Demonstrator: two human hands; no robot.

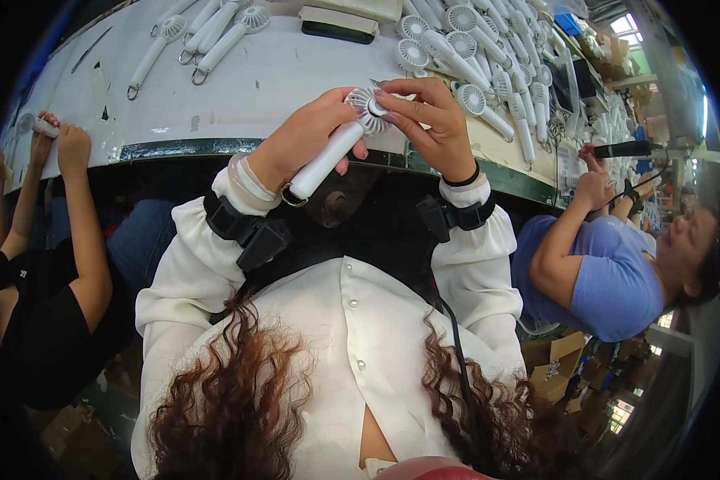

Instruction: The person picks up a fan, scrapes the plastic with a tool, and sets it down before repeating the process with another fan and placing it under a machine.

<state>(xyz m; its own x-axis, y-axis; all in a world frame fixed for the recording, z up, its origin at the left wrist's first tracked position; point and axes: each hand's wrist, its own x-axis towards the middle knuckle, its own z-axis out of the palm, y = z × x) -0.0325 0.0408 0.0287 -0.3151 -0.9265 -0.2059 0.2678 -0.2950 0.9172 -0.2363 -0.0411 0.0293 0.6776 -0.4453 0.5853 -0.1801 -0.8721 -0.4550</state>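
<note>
A white handheld mini fan [326, 164] is tilted in front of me, its round slotted head up and right, a metal ring at the lower end of its handle. My left hand [304, 136] is closed around it just below the head. At the fan head, the thumb and fingers of my right hand [436, 124] are pinched together over the centre. A small dark edge shows there, and a thin pointed tip sticks out by the index finger. What the pinch holds, if anything, is too small to make out.
Several white fans [232, 44] lie at the table's back left, and a large heap of them [464, 48] covers the right. A dark green box [338, 28] stands between. People work on both sides; the one at right holds a black tool [624, 150]. The table edge [184, 150] runs below my hands.
</note>
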